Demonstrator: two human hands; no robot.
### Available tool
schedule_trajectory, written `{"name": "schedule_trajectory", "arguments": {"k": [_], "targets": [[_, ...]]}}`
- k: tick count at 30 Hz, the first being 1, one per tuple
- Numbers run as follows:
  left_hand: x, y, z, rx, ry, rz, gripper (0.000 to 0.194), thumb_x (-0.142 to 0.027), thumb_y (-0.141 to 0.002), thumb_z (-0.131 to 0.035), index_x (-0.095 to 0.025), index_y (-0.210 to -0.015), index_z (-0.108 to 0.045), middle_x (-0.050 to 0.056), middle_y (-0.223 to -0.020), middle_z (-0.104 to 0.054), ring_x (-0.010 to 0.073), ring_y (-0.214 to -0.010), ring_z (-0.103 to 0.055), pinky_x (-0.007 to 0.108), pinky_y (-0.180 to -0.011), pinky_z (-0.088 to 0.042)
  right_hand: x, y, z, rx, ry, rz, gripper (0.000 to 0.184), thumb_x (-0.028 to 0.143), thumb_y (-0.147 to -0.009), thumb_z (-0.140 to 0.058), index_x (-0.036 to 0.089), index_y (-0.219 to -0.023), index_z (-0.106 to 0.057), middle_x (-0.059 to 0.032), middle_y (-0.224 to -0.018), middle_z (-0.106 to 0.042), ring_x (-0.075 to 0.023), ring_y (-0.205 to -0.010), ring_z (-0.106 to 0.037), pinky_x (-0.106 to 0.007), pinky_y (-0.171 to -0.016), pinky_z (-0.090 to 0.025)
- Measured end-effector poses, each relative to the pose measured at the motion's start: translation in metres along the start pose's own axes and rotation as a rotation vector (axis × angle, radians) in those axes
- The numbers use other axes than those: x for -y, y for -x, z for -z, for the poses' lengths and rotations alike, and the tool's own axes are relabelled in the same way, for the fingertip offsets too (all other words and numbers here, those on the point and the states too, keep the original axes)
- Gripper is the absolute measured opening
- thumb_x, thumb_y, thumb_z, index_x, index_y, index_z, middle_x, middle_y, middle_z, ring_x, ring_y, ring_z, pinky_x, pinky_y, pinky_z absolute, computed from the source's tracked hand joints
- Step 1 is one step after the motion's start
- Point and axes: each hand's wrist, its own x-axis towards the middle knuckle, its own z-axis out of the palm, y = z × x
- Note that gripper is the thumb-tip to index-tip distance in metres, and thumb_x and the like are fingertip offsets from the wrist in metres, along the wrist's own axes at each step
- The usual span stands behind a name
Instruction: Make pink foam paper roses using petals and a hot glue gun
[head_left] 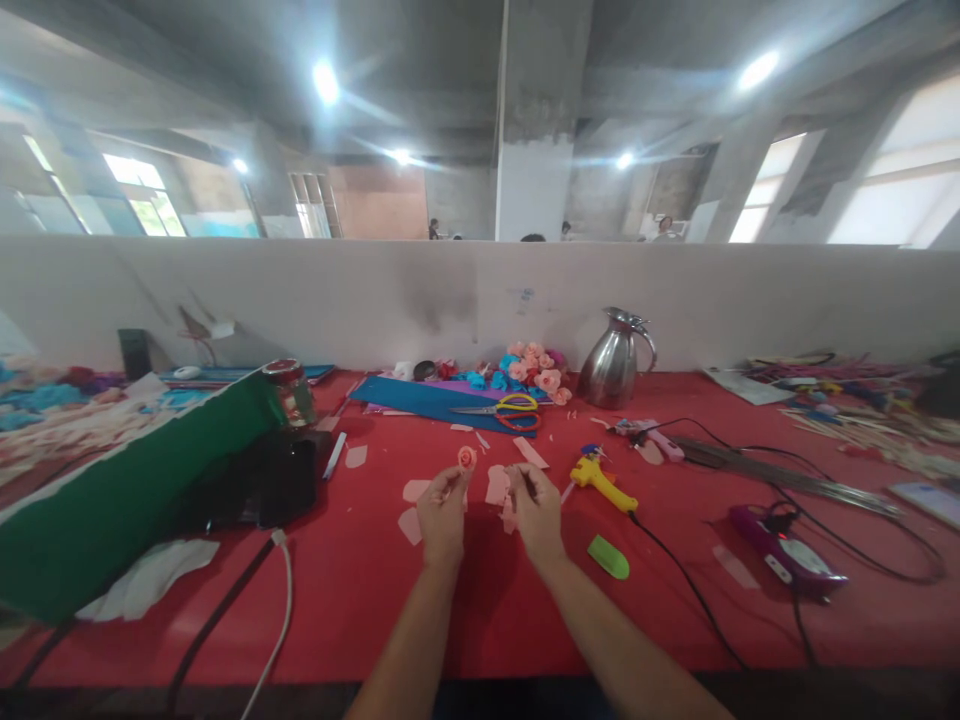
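Between the thumb and fingers of my left hand [441,520] is a small pink artificial rose [466,458], held upright above the table. My right hand [538,510] is closed in a pinch just to its right. Loose pink petals [496,486] show right beside those fingertips; whether one is gripped I cannot tell. More cut petals [410,525] lie to the left of my left hand. A yellow hot glue gun [606,485] rests on the table to the right of my right hand, its nozzle pointing left.
Scissors [499,408] lie on blue sheets [420,400] at the back, near finished roses [547,380] and a steel jug [611,360]. A green-sided box [150,480] and black tray stand left. A green piece [608,557], cables and a purple power strip [784,555] lie right.
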Motion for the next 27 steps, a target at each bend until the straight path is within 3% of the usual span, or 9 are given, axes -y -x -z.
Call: {"name": "schedule_trajectory", "arguments": {"k": [6,10,16,22,27], "targets": [[0.0057,0.0003,-0.0022,0.131,0.092,0.145,0.025,-0.030,-0.057,-0.074,-0.015,-0.077,-0.071,0.005,-0.076,-0.070,0.0163,-0.074,-0.062,0.029,-0.078,-0.045,-0.0006,-0.0001,-0.0003,0.014,-0.013,-0.043,0.031,0.045,-0.082,-0.048,0.018,-0.072,-0.058,0.0034,-0.056,-0.049,-0.0113,-0.049,-0.045,-0.022,-0.048,-0.038],[0.0065,0.0024,-0.0031,0.225,0.086,0.143,0.025,-0.030,-0.059,-0.073,-0.015,-0.079,-0.071,0.007,-0.080,-0.071,0.0175,-0.078,-0.063,0.031,-0.081,-0.044,-0.0015,-0.0006,-0.0008,0.045,-0.024,-0.035,0.028,0.043,-0.082,-0.048,0.018,-0.075,-0.059,0.0017,-0.060,-0.054,-0.0127,-0.055,-0.050,-0.023,-0.052,-0.041],[0.0031,0.0031,-0.0038,0.266,0.046,0.119,0.023,-0.029,-0.059,-0.072,-0.016,-0.079,-0.072,0.006,-0.081,-0.072,0.0190,-0.078,-0.063,0.031,-0.078,-0.046,-0.0006,0.0020,-0.0059,0.160,-0.010,0.066,0.029,0.033,-0.074,-0.061,0.018,-0.098,-0.058,-0.0039,-0.088,-0.060,-0.0126,-0.064,-0.055,-0.023,-0.056,-0.045],[0.0044,0.0033,-0.0041,0.320,-0.040,0.102,0.024,-0.029,-0.061,-0.071,-0.017,-0.082,-0.073,0.006,-0.078,-0.072,0.0205,-0.077,-0.064,0.032,-0.078,-0.046,-0.0001,0.0004,-0.0051,0.091,0.042,0.146,0.014,0.030,-0.076,-0.060,0.017,-0.080,-0.061,-0.0021,-0.079,-0.056,-0.0118,-0.063,-0.053,-0.023,-0.057,-0.045],[0.0024,0.0040,-0.0045,0.323,-0.030,0.102,0.023,-0.029,-0.063,-0.069,-0.017,-0.083,-0.073,0.005,-0.077,-0.072,0.0200,-0.077,-0.063,0.033,-0.079,-0.046,0.0012,-0.0002,-0.0042,0.097,0.015,0.154,0.012,0.029,-0.076,-0.060,0.018,-0.080,-0.064,-0.0026,-0.080,-0.055,-0.0131,-0.067,-0.054,-0.024,-0.058,-0.045]]}}
